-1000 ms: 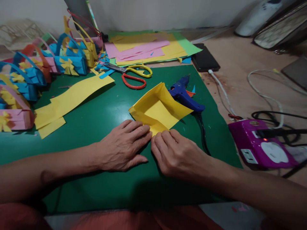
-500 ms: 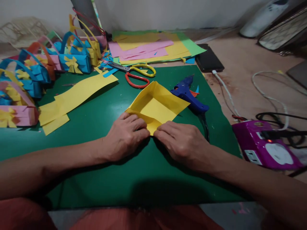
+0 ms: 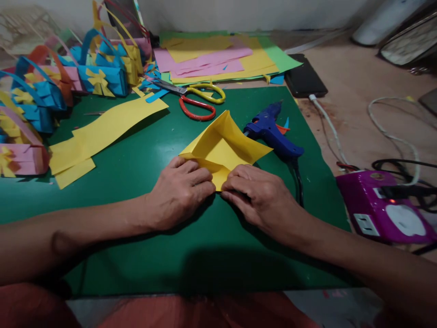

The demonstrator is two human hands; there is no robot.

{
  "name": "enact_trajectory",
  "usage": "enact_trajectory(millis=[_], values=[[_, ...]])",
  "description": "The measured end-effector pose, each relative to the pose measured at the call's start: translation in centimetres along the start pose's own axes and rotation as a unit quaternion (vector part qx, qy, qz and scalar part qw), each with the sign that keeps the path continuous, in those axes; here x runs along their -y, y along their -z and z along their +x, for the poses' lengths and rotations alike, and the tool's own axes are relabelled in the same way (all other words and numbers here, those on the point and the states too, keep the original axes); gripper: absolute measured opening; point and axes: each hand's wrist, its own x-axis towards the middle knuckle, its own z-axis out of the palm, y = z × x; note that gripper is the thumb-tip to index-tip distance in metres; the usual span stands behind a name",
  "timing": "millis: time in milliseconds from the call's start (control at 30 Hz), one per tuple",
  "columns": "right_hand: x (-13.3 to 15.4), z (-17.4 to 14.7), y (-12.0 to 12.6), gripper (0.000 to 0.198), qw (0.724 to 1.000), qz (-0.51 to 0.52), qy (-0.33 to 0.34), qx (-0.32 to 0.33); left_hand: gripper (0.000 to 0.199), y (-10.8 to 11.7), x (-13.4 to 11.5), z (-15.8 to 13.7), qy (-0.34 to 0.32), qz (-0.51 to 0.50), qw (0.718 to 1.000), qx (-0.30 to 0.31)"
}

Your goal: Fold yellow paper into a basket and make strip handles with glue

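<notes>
A yellow sheet of folded paper (image 3: 223, 148) rests in front of me with its sides raised like a shallow box. My left hand (image 3: 184, 189) is closed on its near left edge. On the near right edge, the fingers of my right hand (image 3: 257, 189) pinch the paper close to its front corner. Both sets of fingertips hide parts of the folds. To the right of the paper lies a blue glue gun (image 3: 273, 132). Scissors (image 3: 198, 101) with one red and one yellow handle lie behind it.
Small paper bags (image 3: 100, 79) with handles and bows stand at the left. Yellow paper strips (image 3: 109, 130) lie beside them on the green mat (image 3: 143, 269). Coloured sheets (image 3: 218, 59) are stacked at the back. A phone (image 3: 305, 77) and a purple power box (image 3: 378, 205) sit at right.
The far corner of the folded paper stands more upright, and its sides have drawn inward. My right hand has shifted slightly along the near edge. The whole view has also shifted a little.
</notes>
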Motion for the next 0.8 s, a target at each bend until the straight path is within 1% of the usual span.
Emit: enact_trajectory(millis=[167, 333, 600, 800], values=[[0.2, 0.1, -0.1, 0.020, 1.000, -0.016, -0.015, -0.011, 0.017, 0.3, -0.2, -0.5, 0.010, -0.008, 1.000, -0.011], [0.3, 0.4, 0.0, 0.019, 0.999, -0.027, -0.029, -0.001, 0.013, 0.7, -0.4, -1.0, 0.013, -0.027, 1.000, -0.004], [0.3, 0.7, -0.2, 0.020, 0.997, -0.076, -0.024, -0.012, 0.012, 0.8, -0.4, -1.1, 0.010, -0.044, 0.999, 0.000], [0.3, 0.8, -0.3, 0.023, 0.994, -0.108, -0.011, -0.021, 0.013, 0.8, -0.5, -1.1, 0.006, -0.038, 0.999, -0.004]])
